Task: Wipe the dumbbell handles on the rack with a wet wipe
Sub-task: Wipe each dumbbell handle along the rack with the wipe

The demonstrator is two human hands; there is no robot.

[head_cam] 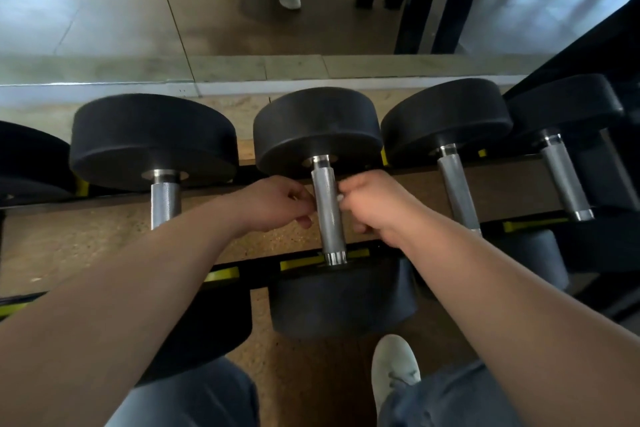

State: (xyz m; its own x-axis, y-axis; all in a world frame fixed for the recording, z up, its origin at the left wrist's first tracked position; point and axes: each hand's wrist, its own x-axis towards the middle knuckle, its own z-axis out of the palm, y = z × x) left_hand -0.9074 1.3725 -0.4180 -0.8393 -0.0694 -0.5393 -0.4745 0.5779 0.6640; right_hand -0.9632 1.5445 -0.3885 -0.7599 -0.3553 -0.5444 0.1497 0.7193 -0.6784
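Observation:
Several black dumbbells with knurled steel handles lie side by side on a rack (pixel 429 172). The middle dumbbell handle (pixel 328 215) runs toward me between both hands. My left hand (pixel 277 201) sits against the handle's left side, fingers curled. My right hand (pixel 372 206) is closed at the handle's right side, and a small white bit of wet wipe (pixel 340 198) shows at its fingertips against the steel. Most of the wipe is hidden in that hand. Whether the left hand pinches any of the wipe cannot be seen.
Neighbouring handles lie to the left (pixel 165 204) and right (pixel 459 189), with another further right (pixel 564 180). A floor mirror (pixel 242 10) stands behind the rack. My white shoe (pixel 394 371) is on the cork-patterned floor below.

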